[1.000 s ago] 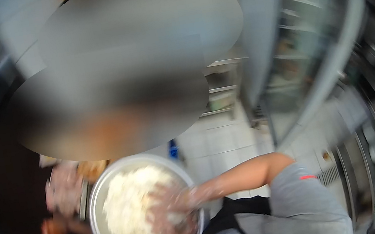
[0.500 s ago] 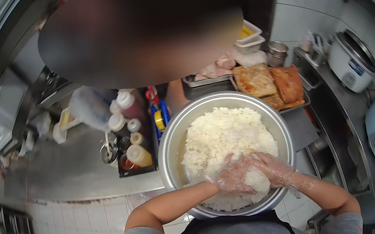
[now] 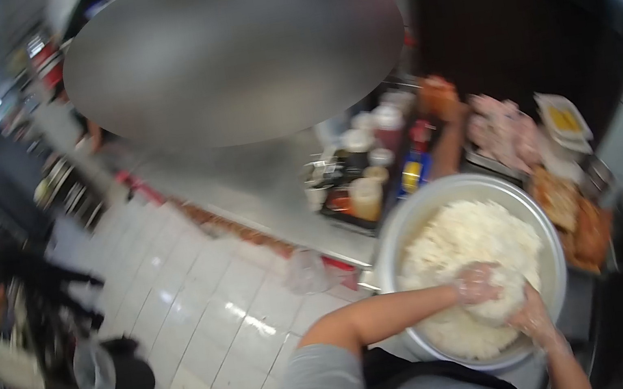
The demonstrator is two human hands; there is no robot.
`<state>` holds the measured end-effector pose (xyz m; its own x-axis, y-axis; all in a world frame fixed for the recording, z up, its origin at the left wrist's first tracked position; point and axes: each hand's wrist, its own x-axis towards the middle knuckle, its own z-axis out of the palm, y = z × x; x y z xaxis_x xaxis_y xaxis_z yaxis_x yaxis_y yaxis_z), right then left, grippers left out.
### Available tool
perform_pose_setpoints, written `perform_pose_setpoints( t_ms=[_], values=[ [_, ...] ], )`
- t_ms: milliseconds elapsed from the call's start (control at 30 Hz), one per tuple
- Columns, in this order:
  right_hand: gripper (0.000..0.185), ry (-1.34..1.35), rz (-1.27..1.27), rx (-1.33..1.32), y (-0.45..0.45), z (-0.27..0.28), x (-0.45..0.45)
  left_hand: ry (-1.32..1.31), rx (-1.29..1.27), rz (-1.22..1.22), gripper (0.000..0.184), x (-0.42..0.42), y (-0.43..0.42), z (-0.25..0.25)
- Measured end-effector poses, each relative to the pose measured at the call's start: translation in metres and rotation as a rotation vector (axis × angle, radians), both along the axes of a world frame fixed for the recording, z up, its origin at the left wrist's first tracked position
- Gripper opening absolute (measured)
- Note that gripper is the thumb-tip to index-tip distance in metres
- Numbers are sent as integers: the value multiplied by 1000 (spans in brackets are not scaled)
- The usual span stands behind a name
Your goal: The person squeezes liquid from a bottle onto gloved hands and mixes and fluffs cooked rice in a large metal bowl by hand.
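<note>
A large round metal pot (image 3: 391, 264) holds a heap of white rice (image 3: 475, 237). Inside its near half, my left hand (image 3: 478, 284) and my right hand (image 3: 531, 314), both in clear plastic gloves, are cupped around a clump of rice (image 3: 506, 300). The left fingers press on the clump's upper left side, while the right hand grips it from the lower right. Motion blur softens the fingertips, and the clump's underside is hidden.
Sauce bottles (image 3: 366, 198) stand in a black tray left of the pot. Behind it, another person's forearm (image 3: 448, 145) reaches down near a blue item (image 3: 416, 170). Raw meat (image 3: 503, 131) and browned slabs (image 3: 579, 220) lie on trays at right. Tiled floor (image 3: 214, 351) stretches left.
The view has swung left, so the pot now appears farther right and more floor shows. Both hands still hold the rice clump, with the right hand now lower on its right side.
</note>
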<state>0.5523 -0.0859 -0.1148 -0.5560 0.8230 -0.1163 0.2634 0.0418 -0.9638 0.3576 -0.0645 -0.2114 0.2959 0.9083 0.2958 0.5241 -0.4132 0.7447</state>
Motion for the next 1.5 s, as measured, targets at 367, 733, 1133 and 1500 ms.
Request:
perform_pose_setpoints(
  t_ms=[367, 733, 1133, 1500],
  values=[
    [112, -602, 47, 647, -5, 27, -34, 483, -167, 271, 37, -39, 45, 2],
    [112, -215, 40, -51, 34, 27, -71, -760, -792, 62, 65, -64, 24, 41],
    [73, 235, 40, -344, 48, -12, -46, -321, -123, -72, 114, -45, -5, 59],
    [62, 252, 4, -733, 59, -29, -53, -697, -387, -97, 75, -42, 2, 72]
  ],
)
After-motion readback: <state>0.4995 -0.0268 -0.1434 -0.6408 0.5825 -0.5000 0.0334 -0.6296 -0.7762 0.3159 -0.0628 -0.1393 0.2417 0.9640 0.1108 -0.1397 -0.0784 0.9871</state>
